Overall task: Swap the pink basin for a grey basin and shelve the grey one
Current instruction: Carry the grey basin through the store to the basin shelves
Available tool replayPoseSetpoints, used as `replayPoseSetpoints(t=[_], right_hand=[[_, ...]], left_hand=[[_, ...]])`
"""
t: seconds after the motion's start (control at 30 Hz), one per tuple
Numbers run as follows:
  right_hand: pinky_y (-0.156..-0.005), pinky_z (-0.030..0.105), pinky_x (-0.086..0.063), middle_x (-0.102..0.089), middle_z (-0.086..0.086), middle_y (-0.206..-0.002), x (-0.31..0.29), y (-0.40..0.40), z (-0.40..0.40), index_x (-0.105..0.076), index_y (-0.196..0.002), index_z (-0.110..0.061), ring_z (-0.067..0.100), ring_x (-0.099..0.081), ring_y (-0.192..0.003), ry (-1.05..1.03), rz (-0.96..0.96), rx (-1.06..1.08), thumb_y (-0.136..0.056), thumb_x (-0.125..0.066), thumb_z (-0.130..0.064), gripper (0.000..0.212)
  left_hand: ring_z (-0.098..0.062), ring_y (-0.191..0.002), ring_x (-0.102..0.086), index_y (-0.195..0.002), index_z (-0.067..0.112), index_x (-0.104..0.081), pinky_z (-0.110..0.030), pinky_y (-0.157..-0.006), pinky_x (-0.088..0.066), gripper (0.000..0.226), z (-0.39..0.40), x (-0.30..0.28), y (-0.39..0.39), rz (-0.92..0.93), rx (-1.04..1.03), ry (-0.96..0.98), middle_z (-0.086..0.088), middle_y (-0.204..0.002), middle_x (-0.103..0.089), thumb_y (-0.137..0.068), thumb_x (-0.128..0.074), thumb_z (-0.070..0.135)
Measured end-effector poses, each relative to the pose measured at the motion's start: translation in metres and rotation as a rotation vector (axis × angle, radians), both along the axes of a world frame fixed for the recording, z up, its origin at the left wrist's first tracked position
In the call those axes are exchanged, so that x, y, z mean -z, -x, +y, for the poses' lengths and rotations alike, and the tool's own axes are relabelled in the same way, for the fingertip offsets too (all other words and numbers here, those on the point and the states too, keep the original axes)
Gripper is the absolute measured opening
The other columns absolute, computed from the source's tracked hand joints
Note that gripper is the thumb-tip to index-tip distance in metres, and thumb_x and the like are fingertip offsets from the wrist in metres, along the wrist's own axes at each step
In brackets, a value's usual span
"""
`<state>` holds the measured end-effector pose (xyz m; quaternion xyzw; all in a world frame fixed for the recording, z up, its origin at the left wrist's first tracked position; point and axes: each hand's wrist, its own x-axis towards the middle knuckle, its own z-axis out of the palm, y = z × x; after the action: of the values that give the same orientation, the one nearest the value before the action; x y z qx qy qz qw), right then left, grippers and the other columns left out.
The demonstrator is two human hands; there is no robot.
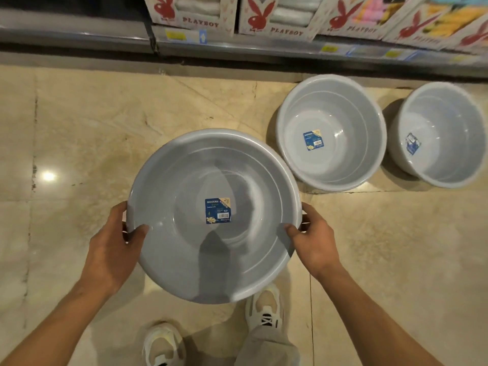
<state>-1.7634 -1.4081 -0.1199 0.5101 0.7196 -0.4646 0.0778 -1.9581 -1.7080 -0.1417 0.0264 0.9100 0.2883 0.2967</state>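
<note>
I hold the grey basin [214,215] level — left hand [116,249] and right hand [314,247] clenched on opposite rims — ready for the shelf [264,48], top of frame.

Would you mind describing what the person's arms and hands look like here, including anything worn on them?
Both forearms are bare right to the bottom edge of the picture, with no sleeves showing. The left hand and the right hand wear no gloves, and no watch, bracelet or ring shows on either wrist or on the fingers in view.
</note>
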Motion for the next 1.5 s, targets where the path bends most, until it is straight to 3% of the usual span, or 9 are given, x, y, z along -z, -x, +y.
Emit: replayPoseSetpoints(t=[0.33, 0.5, 0.63, 0.73, 0.87, 1.13, 1.3, 1.43, 1.5], right_hand=[[-0.047, 0.010, -0.047, -0.071, -0.013, -0.077, -0.139, -0.013, 0.095, -0.055, -0.094, -0.058, 0.000, -0.066, -0.066, -0.068, 0.107, 0.176, -0.082, -0.065, -0.013, 0.048], [-0.051, 0.010, -0.042, -0.069, -0.015, -0.080, -0.189, -0.036, 0.151, -0.057, -0.111, -0.046, -0.004, -0.065, -0.068, -0.108, 0.086, 0.235, -0.082, -0.067, -0.012, 0.046], [-0.056, 0.023, -0.046, -0.071, -0.008, -0.085, -0.208, -0.056, 0.190, -0.062, -0.117, -0.036, 0.009, -0.066, -0.074, -0.116, 0.060, 0.292, -0.083, -0.066, -0.011, 0.043], [-0.057, 0.028, -0.048, -0.072, -0.004, -0.082, -0.206, -0.063, 0.217, -0.065, -0.115, -0.031, 0.014, -0.067, -0.071, -0.121, 0.016, 0.302, -0.083, -0.065, -0.012, 0.037], [-0.053, 0.026, -0.045, -0.071, -0.008, -0.075, -0.191, -0.062, 0.240, -0.064, -0.108, -0.034, 0.008, -0.065, -0.056, -0.127, -0.033, 0.317, -0.082, -0.066, -0.012, 0.033], [-0.052, 0.026, -0.044, -0.067, -0.001, -0.056, -0.134, -0.040, 0.270, -0.062, -0.101, -0.035, 0.005, -0.064, -0.054, -0.148, -0.095, 0.365, -0.083, -0.065, -0.012, 0.029], [-0.054, 0.031, -0.051, -0.069, 0.001, -0.066, -0.092, -0.025, 0.279, -0.061, -0.103, -0.037, 0.015, -0.066, -0.051, -0.112, -0.112, 0.394, -0.085, -0.066, -0.013, 0.030], [-0.063, 0.041, -0.056, -0.070, 0.007, -0.076, -0.057, -0.018, 0.288, -0.064, -0.110, -0.026, 0.028, -0.068, -0.065, -0.105, -0.127, 0.373, -0.087, -0.064, -0.011, 0.028], [-0.068, 0.044, -0.056, -0.070, 0.010, -0.080, -0.040, -0.016, 0.293, -0.064, -0.115, -0.022, 0.031, -0.067, -0.069, -0.104, -0.140, 0.346, -0.088, -0.062, -0.011, 0.029]], left_hand=[[-0.001, -0.068, -0.062, -0.135, 0.035, -0.047, -0.015, -0.055, -0.041, 0.043, 0.138, -0.136, 0.038, 0.099, 0.223, -0.096, 0.018, -0.081, -0.064, -0.095, -0.063, 0.029], [-0.002, -0.074, -0.063, -0.137, 0.028, -0.047, -0.014, -0.058, -0.041, 0.043, 0.221, -0.186, 0.034, 0.086, 0.330, -0.149, 0.018, -0.087, -0.063, -0.097, -0.062, 0.025], [-0.011, -0.081, -0.065, -0.137, 0.029, -0.046, -0.025, -0.064, -0.049, 0.042, 0.274, -0.202, 0.022, 0.042, 0.365, -0.192, 0.008, -0.093, -0.066, -0.097, -0.061, 0.026], [-0.017, -0.083, -0.066, -0.135, 0.031, -0.045, -0.041, -0.072, -0.058, 0.042, 0.303, -0.197, 0.022, -0.004, 0.409, -0.174, 0.008, -0.094, -0.066, -0.096, -0.062, 0.030], [-0.017, -0.080, -0.067, -0.130, 0.034, -0.046, -0.045, -0.073, -0.060, 0.040, 0.334, -0.175, 0.032, -0.043, 0.451, -0.152, 0.009, -0.089, -0.067, -0.095, -0.063, 0.030], [-0.015, -0.076, -0.068, -0.130, 0.036, -0.044, -0.034, -0.063, -0.057, 0.041, 0.386, -0.113, 0.060, -0.105, 0.471, -0.125, 0.005, -0.087, -0.068, -0.096, -0.064, 0.026], [-0.014, -0.071, -0.069, -0.129, 0.035, -0.044, -0.027, -0.058, -0.054, 0.040, 0.400, -0.078, 0.075, -0.143, 0.482, -0.103, 0.004, -0.083, -0.069, -0.096, -0.064, 0.024], [-0.009, -0.067, -0.068, -0.127, 0.033, -0.045, -0.015, -0.052, -0.049, 0.040, 0.409, -0.052, 0.080, -0.134, 0.489, -0.081, 0.006, -0.080, -0.067, -0.095, -0.067, 0.024], [-0.011, -0.069, -0.069, -0.127, 0.034, -0.044, -0.019, -0.055, -0.054, 0.041, 0.413, -0.040, 0.080, -0.147, 0.481, -0.079, 0.004, -0.083, -0.067, -0.095, -0.068, 0.026]])
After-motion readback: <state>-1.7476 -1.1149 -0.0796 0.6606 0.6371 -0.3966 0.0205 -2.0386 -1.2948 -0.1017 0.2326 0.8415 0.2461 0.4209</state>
